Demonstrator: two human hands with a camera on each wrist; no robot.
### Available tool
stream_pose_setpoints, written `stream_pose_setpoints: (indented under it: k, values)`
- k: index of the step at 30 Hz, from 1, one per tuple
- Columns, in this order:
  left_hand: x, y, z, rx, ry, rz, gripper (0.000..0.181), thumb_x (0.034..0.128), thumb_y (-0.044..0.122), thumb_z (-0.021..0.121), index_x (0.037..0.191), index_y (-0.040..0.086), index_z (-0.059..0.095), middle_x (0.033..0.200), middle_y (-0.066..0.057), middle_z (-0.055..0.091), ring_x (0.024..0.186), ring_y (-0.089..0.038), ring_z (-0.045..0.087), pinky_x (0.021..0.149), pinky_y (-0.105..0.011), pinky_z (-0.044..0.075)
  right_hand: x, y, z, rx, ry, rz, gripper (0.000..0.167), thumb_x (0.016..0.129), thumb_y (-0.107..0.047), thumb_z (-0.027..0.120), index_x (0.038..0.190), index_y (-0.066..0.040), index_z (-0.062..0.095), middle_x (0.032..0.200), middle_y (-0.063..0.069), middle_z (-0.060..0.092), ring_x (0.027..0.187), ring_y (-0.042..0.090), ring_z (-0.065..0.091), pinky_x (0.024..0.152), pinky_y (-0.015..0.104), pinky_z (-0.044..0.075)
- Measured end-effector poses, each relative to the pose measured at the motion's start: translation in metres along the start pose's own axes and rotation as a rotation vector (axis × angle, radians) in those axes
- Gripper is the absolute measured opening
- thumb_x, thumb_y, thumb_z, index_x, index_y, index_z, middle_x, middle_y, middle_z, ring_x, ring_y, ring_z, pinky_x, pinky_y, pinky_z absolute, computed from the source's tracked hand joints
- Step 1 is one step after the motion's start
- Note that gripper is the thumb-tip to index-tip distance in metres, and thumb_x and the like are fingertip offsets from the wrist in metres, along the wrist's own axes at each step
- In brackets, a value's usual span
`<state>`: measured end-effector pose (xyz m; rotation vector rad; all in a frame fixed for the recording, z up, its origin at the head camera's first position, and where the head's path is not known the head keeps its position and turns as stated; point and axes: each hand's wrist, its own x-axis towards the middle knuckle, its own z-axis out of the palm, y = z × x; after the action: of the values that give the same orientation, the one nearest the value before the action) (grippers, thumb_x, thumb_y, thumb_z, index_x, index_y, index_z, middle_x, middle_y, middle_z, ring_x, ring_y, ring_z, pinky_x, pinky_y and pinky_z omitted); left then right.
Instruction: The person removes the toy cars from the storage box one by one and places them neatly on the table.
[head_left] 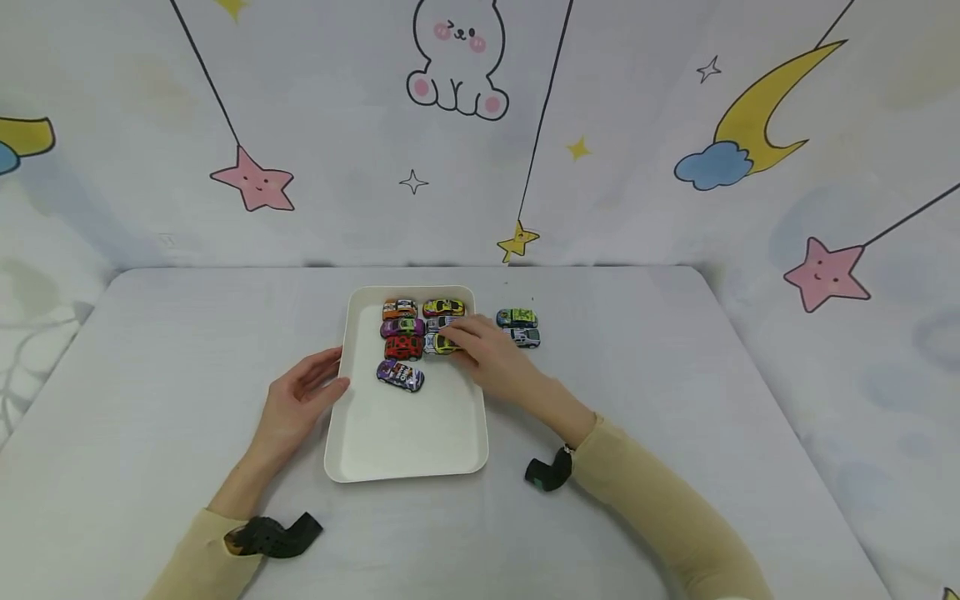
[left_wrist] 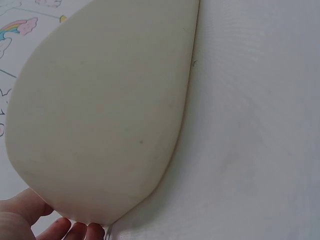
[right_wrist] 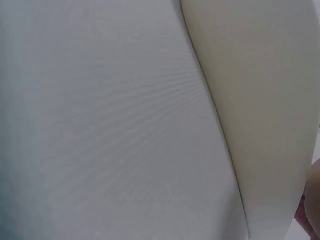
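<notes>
A white tray [head_left: 408, 433] holds several toy cars in its upper part. On its left side my left hand [head_left: 296, 408] rests relaxed, with thumb and fingertips touching the outer wall; the left wrist view shows those fingers [left_wrist: 77, 231] against the tray [left_wrist: 100, 115]. My right hand [head_left: 498, 358] reaches over the tray's right wall and pinches a white-and-yellow car [head_left: 435, 343], which its fingers partly cover. A grey car [head_left: 437, 322] lies just above that one. Beside them are a purple car [head_left: 402, 327] and a red car [head_left: 403, 347]. Part of my right hand [right_wrist: 312, 200] shows in the right wrist view.
An orange-and-white car [head_left: 400, 309] and a yellow car [head_left: 443, 308] form the top row. A purple-and-white car [head_left: 400, 376] lies tilted below. Right of the tray, a green car [head_left: 517, 317] and a silver car [head_left: 522, 337] stand on the white table [head_left: 637, 375].
</notes>
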<state>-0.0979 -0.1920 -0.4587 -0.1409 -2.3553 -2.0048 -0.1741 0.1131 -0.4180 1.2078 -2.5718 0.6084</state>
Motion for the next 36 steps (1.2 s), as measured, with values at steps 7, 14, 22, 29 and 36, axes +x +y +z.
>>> stream_pose_setpoints:
  k: [7,14,22,29,36]
  values:
    - [-0.001,0.000,0.001,0.012,0.002,0.003,0.049,0.0974,0.013,0.067,0.141,-0.003,0.051,0.144,-0.027,0.051,0.121,0.002,0.056,0.094,-0.010,0.049,-0.012,0.002,-0.005,0.014,0.170,-0.023,0.035,0.091,-0.009,0.074,0.125,-0.004,0.067,0.122,0.010,0.066,0.112,0.024,0.061,0.096,0.034,0.055]
    - [-0.001,0.000,0.001,0.012,0.002,0.003,0.049,0.0972,0.012,0.067,0.141,-0.003,0.051,0.144,-0.028,0.051,0.120,0.004,0.056,0.093,-0.010,0.049,-0.030,0.011,-0.015,0.050,0.294,0.002,0.036,0.086,-0.004,0.078,0.120,0.000,0.068,0.119,0.014,0.066,0.109,0.027,0.062,0.091,0.037,0.056]
    - [-0.001,0.002,0.001,0.025,0.005,0.010,0.049,0.0974,0.013,0.067,0.141,-0.005,0.051,0.143,-0.028,0.051,0.122,0.000,0.057,0.094,-0.010,0.049,-0.051,0.028,-0.020,0.090,0.310,0.015,0.039,0.081,0.002,0.080,0.119,0.001,0.068,0.118,0.016,0.067,0.109,0.028,0.062,0.093,0.040,0.055]
    - [0.000,0.002,0.000,0.039,0.005,0.007,0.049,0.0977,0.014,0.066,0.141,-0.003,0.051,0.143,-0.027,0.052,0.122,0.001,0.057,0.094,-0.009,0.048,-0.064,0.039,-0.020,0.080,0.256,0.023,0.039,0.083,0.003,0.078,0.121,0.001,0.068,0.119,0.014,0.067,0.111,0.028,0.061,0.095,0.040,0.054]
    - [0.000,0.001,0.000,0.044,0.004,0.002,0.049,0.0977,0.014,0.066,0.142,-0.002,0.051,0.144,-0.026,0.052,0.121,0.002,0.056,0.094,-0.010,0.049,-0.074,0.046,-0.016,0.073,0.246,0.033,0.038,0.084,0.002,0.077,0.121,0.001,0.069,0.120,0.014,0.067,0.111,0.027,0.061,0.094,0.041,0.055]
